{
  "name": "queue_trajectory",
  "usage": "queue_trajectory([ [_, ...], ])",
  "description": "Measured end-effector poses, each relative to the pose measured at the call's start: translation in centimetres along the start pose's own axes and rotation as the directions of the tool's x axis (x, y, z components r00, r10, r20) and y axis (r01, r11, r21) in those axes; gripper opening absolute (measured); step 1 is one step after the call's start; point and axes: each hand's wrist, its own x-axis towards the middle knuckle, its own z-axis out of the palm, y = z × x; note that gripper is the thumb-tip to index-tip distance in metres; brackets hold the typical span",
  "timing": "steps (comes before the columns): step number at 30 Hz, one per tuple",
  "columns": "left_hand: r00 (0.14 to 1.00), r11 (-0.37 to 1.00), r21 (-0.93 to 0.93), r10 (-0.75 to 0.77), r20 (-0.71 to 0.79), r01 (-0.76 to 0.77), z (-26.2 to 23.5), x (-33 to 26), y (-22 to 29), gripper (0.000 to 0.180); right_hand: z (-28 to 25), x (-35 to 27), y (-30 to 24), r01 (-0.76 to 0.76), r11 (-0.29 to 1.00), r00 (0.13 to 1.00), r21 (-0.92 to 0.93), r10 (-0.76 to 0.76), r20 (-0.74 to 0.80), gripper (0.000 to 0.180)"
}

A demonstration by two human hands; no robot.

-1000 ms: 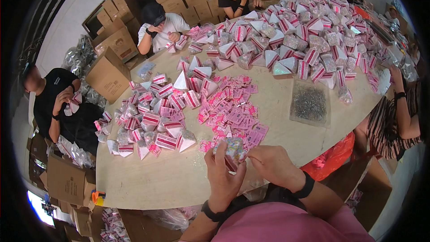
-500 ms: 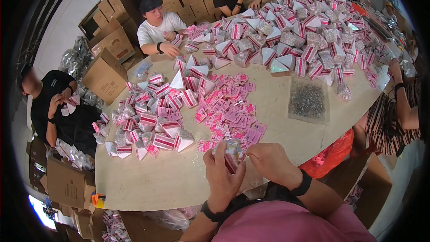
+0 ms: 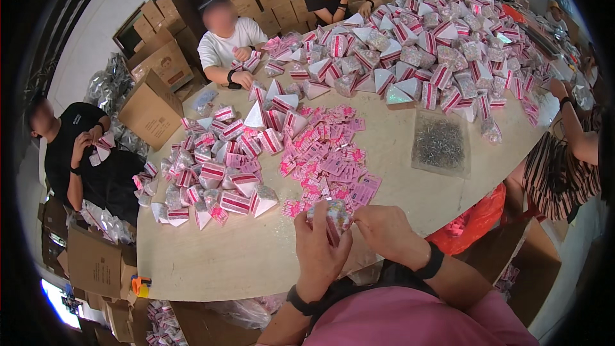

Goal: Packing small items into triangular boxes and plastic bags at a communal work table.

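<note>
My left hand [image 3: 315,257] is closed around a cake-slice-shaped toy [image 3: 337,211] with a speckled, glittery top and red-and-white striped side. Pressed close to the toy's right edge is my right hand [image 3: 392,238], its fingers pinched together. Whatever lies in that pinch is too small to make out. Just beyond the toy lies a spread of pink printed cards [image 3: 330,163]. To the left of the cards is a heap of similar cake-slice toys [image 3: 236,202]. A clear bag of thin metal pieces [image 3: 439,143] rests on the table [image 3: 256,259], farther to the right.
A large mound of cake-slice toys [image 3: 419,51] covers the far side. Co-workers sit around the table, one in a white shirt [image 3: 224,43], one in black [image 3: 77,147]. Cardboard boxes [image 3: 150,109] stand at left. A red plastic bag [image 3: 474,218] hangs near the right edge.
My hands and the toy stay almost in place. Across the table, the person in white has drawn back a little and shifted both hands. The person at right has moved an arm slightly.
</note>
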Motion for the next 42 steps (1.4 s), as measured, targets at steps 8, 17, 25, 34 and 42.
queue_trajectory([
  [8, 1.0, 1.0, 0.009, 0.0, 0.014, 0.0, 0.3, -0.3, -0.3, 0.067, 0.9, 0.0, 1.4, -0.022, 0.989, 1.0, 0.148, 0.023, -0.009, 0.012],
  [17, 0.999, 1.0, 0.018, 0.002, 0.036, -0.003, 0.7, 0.1, -0.2, 0.066, 0.7, 0.4, 1.8, -0.116, 0.967, 0.993, 0.226, 0.105, 0.06, 0.014],
  [25, 0.996, 0.996, -0.069, -0.051, 0.071, 0.056, 0.5, 0.1, -0.6, 0.066, 0.1, 0.4, 0.8, -0.174, 0.94, 0.985, 0.295, 0.172, 0.034, 0.013],
  [34, 0.981, 0.996, -0.05, -0.057, 0.185, 0.067, 0.4, -0.6, -0.6, 0.066, 0.8, 0.3, 1.8, -0.393, 0.678, 0.916, 0.621, 0.226, 0.332, 0.008],
  [42, 0.981, 0.966, -0.197, -0.143, 0.128, 0.167, 0.9, -0.6, -2.0, 0.067, 0.7, 0.8, 2.9, -0.425, 0.445, 0.898, 0.788, 0.101, 0.427, 0.007],
])
